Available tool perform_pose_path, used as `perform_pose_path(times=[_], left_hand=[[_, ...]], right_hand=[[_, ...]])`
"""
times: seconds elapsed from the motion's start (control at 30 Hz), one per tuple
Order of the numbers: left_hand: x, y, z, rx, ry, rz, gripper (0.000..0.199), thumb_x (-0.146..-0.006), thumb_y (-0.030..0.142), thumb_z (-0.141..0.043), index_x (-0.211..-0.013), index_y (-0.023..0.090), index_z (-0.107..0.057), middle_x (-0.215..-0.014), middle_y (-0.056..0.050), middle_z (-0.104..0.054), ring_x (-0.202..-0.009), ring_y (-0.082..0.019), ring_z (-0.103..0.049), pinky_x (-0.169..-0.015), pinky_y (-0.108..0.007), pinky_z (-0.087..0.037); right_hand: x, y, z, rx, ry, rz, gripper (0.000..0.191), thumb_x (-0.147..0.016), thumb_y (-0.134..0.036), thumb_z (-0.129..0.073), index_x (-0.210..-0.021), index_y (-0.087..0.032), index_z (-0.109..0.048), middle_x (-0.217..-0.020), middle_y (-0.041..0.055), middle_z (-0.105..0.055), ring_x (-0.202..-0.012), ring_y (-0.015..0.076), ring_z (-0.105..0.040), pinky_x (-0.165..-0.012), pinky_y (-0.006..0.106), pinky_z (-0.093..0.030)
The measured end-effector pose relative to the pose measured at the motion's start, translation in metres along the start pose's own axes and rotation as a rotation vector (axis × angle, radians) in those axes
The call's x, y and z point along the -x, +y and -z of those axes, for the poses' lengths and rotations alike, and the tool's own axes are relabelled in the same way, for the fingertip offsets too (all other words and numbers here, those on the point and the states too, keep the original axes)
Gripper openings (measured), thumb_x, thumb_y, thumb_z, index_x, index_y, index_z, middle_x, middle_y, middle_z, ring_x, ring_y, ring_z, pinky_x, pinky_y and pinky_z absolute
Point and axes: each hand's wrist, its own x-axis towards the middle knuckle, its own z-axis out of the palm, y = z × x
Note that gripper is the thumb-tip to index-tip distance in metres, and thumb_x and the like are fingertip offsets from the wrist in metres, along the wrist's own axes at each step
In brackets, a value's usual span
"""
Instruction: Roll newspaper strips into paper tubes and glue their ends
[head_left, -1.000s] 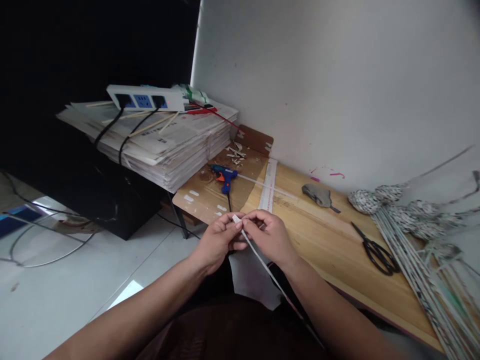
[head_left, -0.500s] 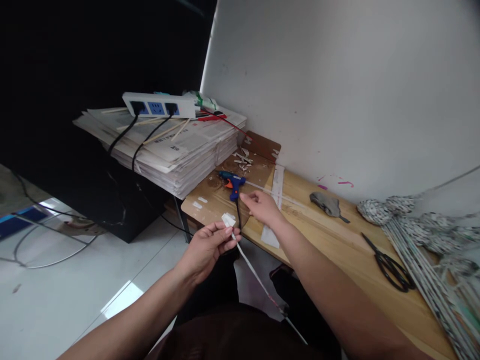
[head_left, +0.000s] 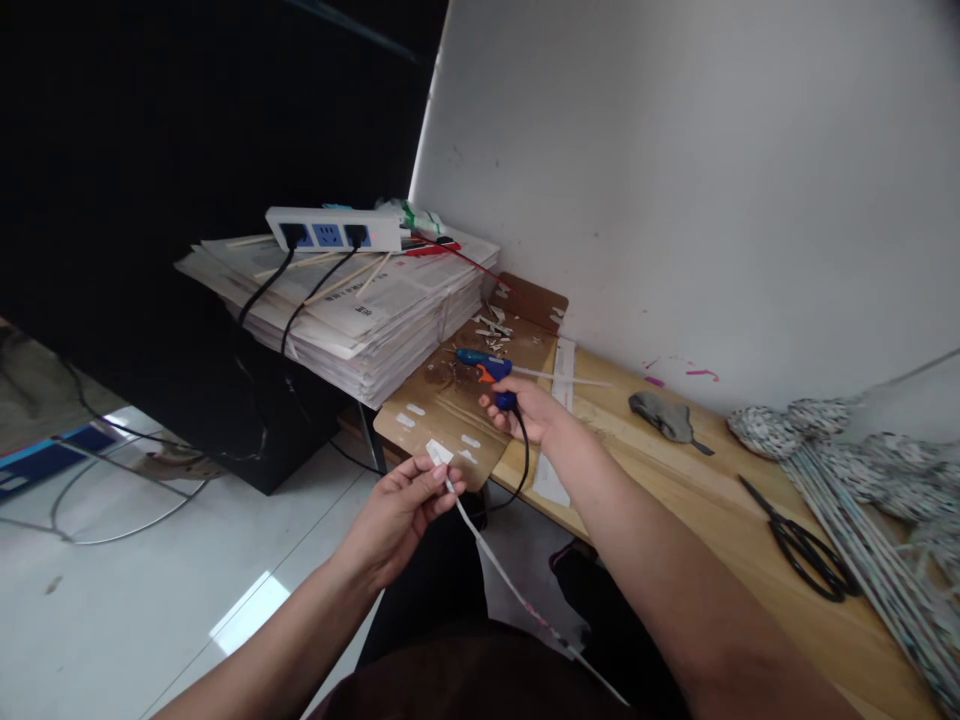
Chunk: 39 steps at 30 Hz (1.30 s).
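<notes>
Between the thumb and fingers of my left hand (head_left: 409, 505) is the end of a long rolled paper strip (head_left: 491, 560). Its flat white tip sticks up past my fingertips, and the rest trails down over my lap. My right hand (head_left: 521, 405) is wrapped round the handle of a blue glue gun (head_left: 484, 362) with an orange trigger. A pale glue stick (head_left: 562, 377) juts from the gun's back, and its nozzle points left over a brown cardboard sheet (head_left: 442, 425). A black cord runs down from the handle.
A stack of newspapers (head_left: 367, 345) bears a white power strip (head_left: 334, 230) and thin sticks. Paper scraps (head_left: 495, 328) lie on the cardboard. Along the wooden table (head_left: 660, 500) are a grey cloth (head_left: 667, 415), black scissors (head_left: 802, 545) and woven paper cords (head_left: 847, 470).
My right hand has closed round the glue gun's handle and the gun is now in its grip. My left hand, with the paper strip, has shifted slightly left and down.
</notes>
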Motion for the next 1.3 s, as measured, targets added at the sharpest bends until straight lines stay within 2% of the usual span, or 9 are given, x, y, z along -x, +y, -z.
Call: perform_pose_path(times=[0.1,0.17,0.33,0.5,0.67,0.8,0.9,1.07,1.3], left_hand=[[0.003,0.005,-0.002,0.006,0.011,-0.013,0.007,-0.083,0.006,-0.064,-0.081,0.011,-0.061,-0.082,-0.010,-0.072,-0.075,-0.016,-0.072,-0.066,-0.019,-0.059],[0.004,0.008,-0.003,0.011,0.020,-0.031,0.007,-0.084,0.005,-0.063,-0.081,0.011,-0.061,-0.081,-0.010,-0.072,-0.074,-0.016,-0.072,-0.065,-0.018,-0.059],[0.004,0.011,-0.002,0.021,0.055,-0.063,0.007,-0.084,0.004,-0.061,-0.083,0.011,-0.061,-0.081,-0.010,-0.071,-0.075,-0.016,-0.072,-0.065,-0.019,-0.059],[0.004,0.012,-0.010,0.016,0.040,-0.074,0.008,-0.083,0.003,-0.062,-0.083,0.011,-0.063,-0.081,-0.010,-0.071,-0.075,-0.016,-0.072,-0.067,-0.020,-0.059],[0.007,0.014,-0.021,-0.015,0.004,-0.094,0.007,-0.081,0.004,-0.065,-0.083,0.010,-0.064,-0.087,-0.011,-0.073,-0.078,-0.016,-0.072,-0.070,-0.021,-0.060],[0.011,0.017,-0.031,-0.056,-0.040,-0.109,0.005,-0.079,0.007,-0.069,-0.083,0.010,-0.067,-0.090,-0.011,-0.073,-0.078,-0.016,-0.072,-0.068,-0.021,-0.060],[0.013,0.019,-0.040,-0.079,-0.074,-0.123,0.008,-0.077,0.010,-0.071,-0.085,0.009,-0.070,-0.089,-0.010,-0.072,-0.077,-0.017,-0.072,-0.066,-0.020,-0.060],[0.014,0.021,-0.051,-0.100,-0.110,-0.122,0.012,-0.078,0.008,-0.070,-0.090,0.007,-0.072,-0.085,-0.010,-0.072,-0.076,-0.018,-0.072,-0.065,-0.020,-0.060],[0.017,0.020,-0.057,-0.098,-0.131,-0.108,0.014,-0.077,0.008,-0.071,-0.091,0.008,-0.073,-0.088,-0.011,-0.072,-0.078,-0.020,-0.073,-0.066,-0.022,-0.060]], right_hand=[[0.020,0.018,0.008,-0.232,-0.177,0.032,0.008,-0.089,-0.014,-0.048,-0.085,-0.014,-0.055,-0.069,0.0008,-0.056,-0.048,0.0049,-0.046,-0.036,0.010,-0.035],[0.038,0.030,0.013,-0.376,-0.259,0.110,0.004,-0.088,-0.013,-0.054,-0.085,-0.015,-0.053,-0.074,-0.0001,-0.055,-0.046,0.0035,-0.041,-0.033,0.009,-0.028],[0.083,0.042,0.030,-0.485,-0.284,0.184,0.012,-0.090,-0.027,-0.056,-0.085,-0.017,-0.052,-0.073,-0.0013,-0.050,-0.046,0.0049,-0.034,-0.033,0.013,-0.024],[0.111,0.048,0.039,-0.449,-0.239,0.210,0.015,-0.088,-0.032,-0.057,-0.085,-0.018,-0.051,-0.069,-0.0026,-0.047,-0.043,0.0055,-0.027,-0.034,0.015,-0.019],[0.127,0.055,0.030,-0.395,-0.182,0.245,0.024,-0.082,-0.037,-0.064,-0.077,-0.021,-0.046,-0.064,-0.0031,-0.046,-0.043,0.0063,-0.025,-0.036,0.017,-0.014],[0.141,0.057,0.025,-0.235,-0.187,0.225,0.032,-0.082,-0.048,-0.060,-0.072,-0.021,-0.046,-0.053,-0.0046,-0.038,-0.040,0.0070,-0.019,-0.037,0.020,-0.011],[0.149,0.061,0.022,-0.174,-0.140,0.228,0.035,-0.082,-0.052,-0.059,-0.072,-0.022,-0.044,-0.053,-0.0048,-0.040,-0.038,0.0066,-0.022,-0.036,0.021,-0.011],[0.157,0.072,0.019,-0.168,-0.058,0.290,0.029,-0.086,-0.047,-0.060,-0.082,-0.022,-0.046,-0.066,-0.0049,-0.049,-0.037,0.0044,-0.032,-0.035,0.020,-0.012],[0.167,0.079,0.015,-0.014,0.045,0.345,0.028,-0.087,-0.049,-0.059,-0.091,-0.023,-0.049,-0.069,-0.0051,-0.050,-0.039,0.0034,-0.037,-0.035,0.018,-0.013]])
